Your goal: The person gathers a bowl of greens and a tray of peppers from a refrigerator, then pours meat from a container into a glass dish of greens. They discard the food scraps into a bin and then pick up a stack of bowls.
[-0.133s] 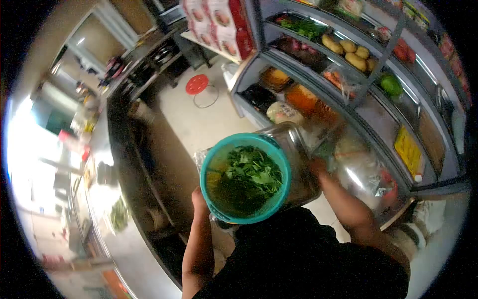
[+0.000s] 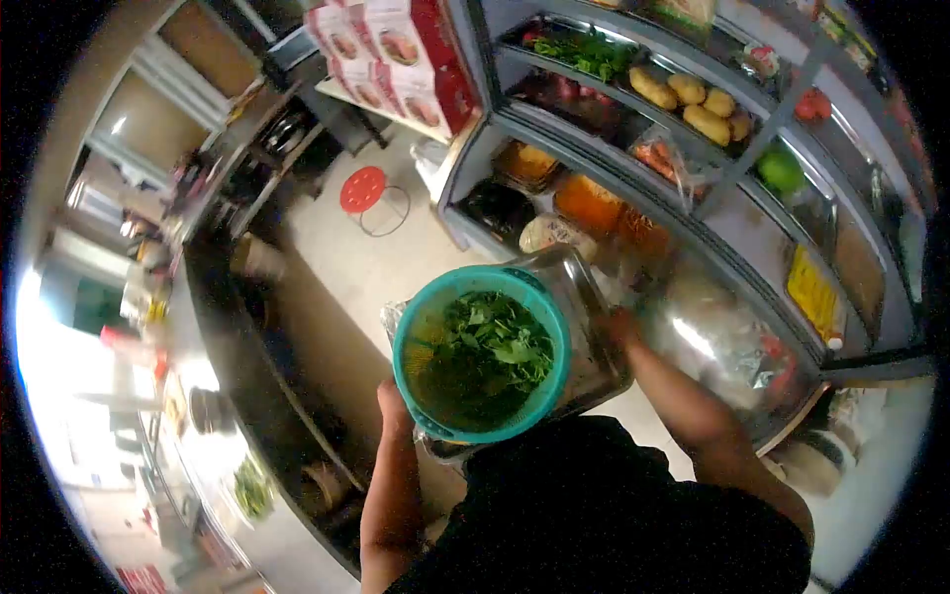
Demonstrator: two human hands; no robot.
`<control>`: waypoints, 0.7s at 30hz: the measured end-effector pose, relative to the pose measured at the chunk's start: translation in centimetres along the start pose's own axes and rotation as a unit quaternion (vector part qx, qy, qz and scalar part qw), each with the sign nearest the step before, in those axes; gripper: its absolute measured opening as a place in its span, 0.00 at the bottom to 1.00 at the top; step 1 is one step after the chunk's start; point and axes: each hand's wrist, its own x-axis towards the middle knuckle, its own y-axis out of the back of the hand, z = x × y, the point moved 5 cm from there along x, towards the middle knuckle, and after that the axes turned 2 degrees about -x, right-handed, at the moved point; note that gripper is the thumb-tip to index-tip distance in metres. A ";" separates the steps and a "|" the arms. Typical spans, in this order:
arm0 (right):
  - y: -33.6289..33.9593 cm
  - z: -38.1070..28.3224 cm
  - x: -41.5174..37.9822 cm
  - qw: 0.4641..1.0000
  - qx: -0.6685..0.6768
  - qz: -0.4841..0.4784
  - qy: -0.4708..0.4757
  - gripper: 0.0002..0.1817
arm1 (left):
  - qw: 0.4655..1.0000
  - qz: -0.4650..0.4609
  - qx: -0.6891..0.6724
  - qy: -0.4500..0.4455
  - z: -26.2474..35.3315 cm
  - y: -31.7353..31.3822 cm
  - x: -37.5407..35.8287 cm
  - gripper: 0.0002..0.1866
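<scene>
We are looking down over a black shirt (image 2: 614, 515) at a teal plastic colander (image 2: 404, 368), which is sitting upright on the left part of a transparent rectangular tray (image 2: 606, 388) and is holding a loose heap of leafy greens (image 2: 495, 342). Our right hand (image 2: 616, 329) is gripping the tray at its right edge, though blur is softening the fingers. Our left hand (image 2: 392, 401) is pressing in at the left side of the load, just beside the colander's wall — its fingers are disappearing underneath, so we cannot tell how they are closing. Some crinkled clear wrap (image 2: 391, 317) is poking out at the colander's left. Ahead and to the right, a display refrigerator (image 2: 727, 259) is standing close to the tray. Its upper shelves are carrying a tray of green herbs (image 2: 584, 51), a group of potatoes (image 2: 686, 94), a clear bag of orange vegetables (image 2: 661, 156), a round green vegetable (image 2: 782, 171) and a yellow packet (image 2: 813, 289). Its lower section is holding a black bag (image 2: 498, 206), orange-coloured food (image 2: 589, 201) and a pale wrapped bundle (image 2: 557, 236), the last lying near the tray's far edge. Beyond us, a red round stool (image 2: 363, 189) is standing on the pale floor (image 2: 332, 247), near red-and-white cartons (image 2: 396, 49) that are resting on a shelf. On our left — well apart from the colander — a metal counter (image 2: 267, 530) is bearing green vegetables (image 2: 252, 490) and a round pot (image 2: 206, 410).
</scene>
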 end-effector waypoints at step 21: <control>-7.3 8.9 23.4 0.882 -0.379 0.278 -0.036 0.17 | 0.901 -0.429 -0.016 -0.061 4.5 -31.6 46.6 0.13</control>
